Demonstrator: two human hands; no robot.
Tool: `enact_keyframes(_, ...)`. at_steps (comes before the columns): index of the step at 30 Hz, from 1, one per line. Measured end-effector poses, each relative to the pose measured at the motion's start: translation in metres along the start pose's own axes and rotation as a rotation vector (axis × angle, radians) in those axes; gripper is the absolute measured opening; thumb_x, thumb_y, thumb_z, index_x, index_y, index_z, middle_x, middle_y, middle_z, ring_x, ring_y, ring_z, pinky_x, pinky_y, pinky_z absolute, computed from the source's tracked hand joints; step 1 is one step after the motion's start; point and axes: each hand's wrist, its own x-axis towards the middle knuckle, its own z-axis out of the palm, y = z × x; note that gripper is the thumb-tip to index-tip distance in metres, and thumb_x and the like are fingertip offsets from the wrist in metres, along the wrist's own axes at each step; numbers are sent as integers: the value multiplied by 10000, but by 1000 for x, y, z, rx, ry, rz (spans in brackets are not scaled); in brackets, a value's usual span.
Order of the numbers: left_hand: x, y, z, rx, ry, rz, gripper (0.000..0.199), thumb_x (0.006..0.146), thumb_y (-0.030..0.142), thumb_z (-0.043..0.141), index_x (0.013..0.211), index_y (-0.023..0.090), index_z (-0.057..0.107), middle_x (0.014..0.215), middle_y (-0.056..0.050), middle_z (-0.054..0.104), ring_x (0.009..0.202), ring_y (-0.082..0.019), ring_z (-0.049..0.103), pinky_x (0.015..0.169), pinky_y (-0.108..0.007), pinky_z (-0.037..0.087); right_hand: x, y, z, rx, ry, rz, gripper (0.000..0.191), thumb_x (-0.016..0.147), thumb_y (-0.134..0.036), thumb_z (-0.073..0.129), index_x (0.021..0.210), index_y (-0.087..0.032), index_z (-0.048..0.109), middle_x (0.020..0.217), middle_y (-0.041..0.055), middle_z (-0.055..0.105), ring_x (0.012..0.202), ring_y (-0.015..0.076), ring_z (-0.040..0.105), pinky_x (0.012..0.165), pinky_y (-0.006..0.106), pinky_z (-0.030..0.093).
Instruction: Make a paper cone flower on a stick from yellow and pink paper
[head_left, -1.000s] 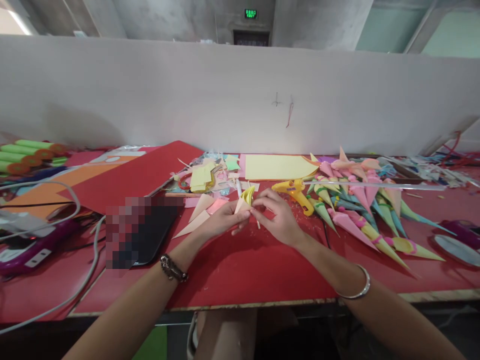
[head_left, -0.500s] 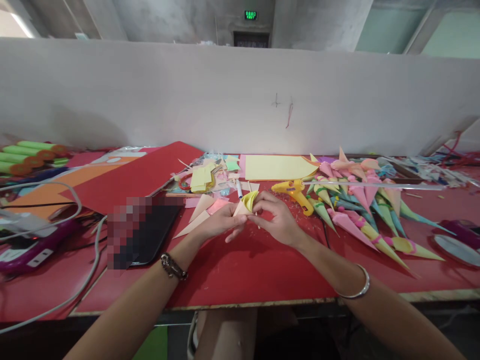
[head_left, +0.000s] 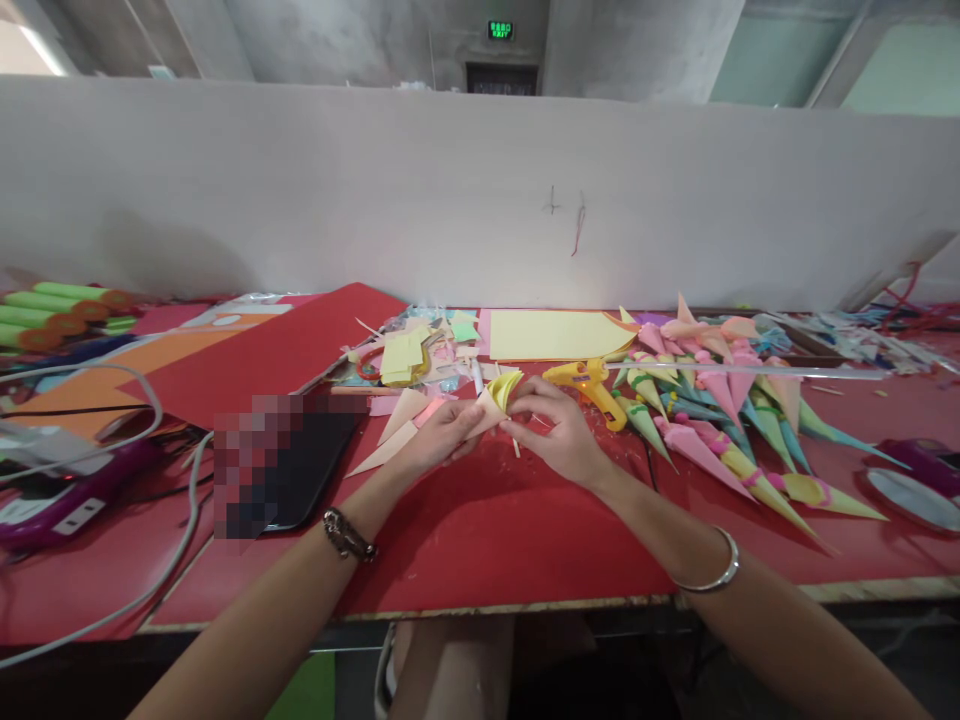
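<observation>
My left hand (head_left: 439, 438) is closed round the lower part of a small paper cone (head_left: 491, 408), peach outside with layered yellow paper standing in its mouth. At the cone's right rim are the curled fingers and thumb of my right hand (head_left: 561, 438), gripping its edge. Just beyond the right hand lies a yellow glue gun (head_left: 586, 380). A thin pale stick (head_left: 516, 448) rests on the table below the cone. Cut peach paper pieces (head_left: 386, 448) lie left of the left hand, and the cone's tip is hidden by that hand.
Many finished-looking pastel paper cones (head_left: 724, 400) are heaped at the right. Pale yellow sheets (head_left: 555, 335) lie at the back, near paper scraps and scissors (head_left: 367, 362). A black tablet-like slab (head_left: 322, 465), a purple power strip (head_left: 75, 500) and cables are at the left.
The cone has turned and shows more of its peach side and a wider yellow fan. The left fingers have drawn in around it; my right hand has shifted slightly.
</observation>
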Motion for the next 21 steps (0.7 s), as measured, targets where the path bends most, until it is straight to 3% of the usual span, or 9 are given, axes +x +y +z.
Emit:
enact_keyframes(8,-2,6,-3,92,-69,-45,638,739,679,257,584,125,533,287,76,296,259,-44,230,326,-193,193,0,-2,-3,-77,-89,-117,71,774,-196,547,751,-218,611,863,26,544,852,156,513,757,303,421)
enact_keyframes(17,-2,3,-6,83,-116,-39,638,749,671,259,583,121,535,303,74,293,276,-43,232,341,-195,199,-1,-3,-1,-58,-62,-148,46,770,-185,559,748,-206,594,829,19,569,825,138,533,742,275,424)
enact_keyframes(21,-2,3,-6,67,-91,-19,632,736,680,276,597,120,533,300,78,295,271,-43,229,338,-193,196,-1,-3,-2,-79,-32,-112,50,755,-178,569,789,-206,593,779,11,555,731,127,519,657,259,431)
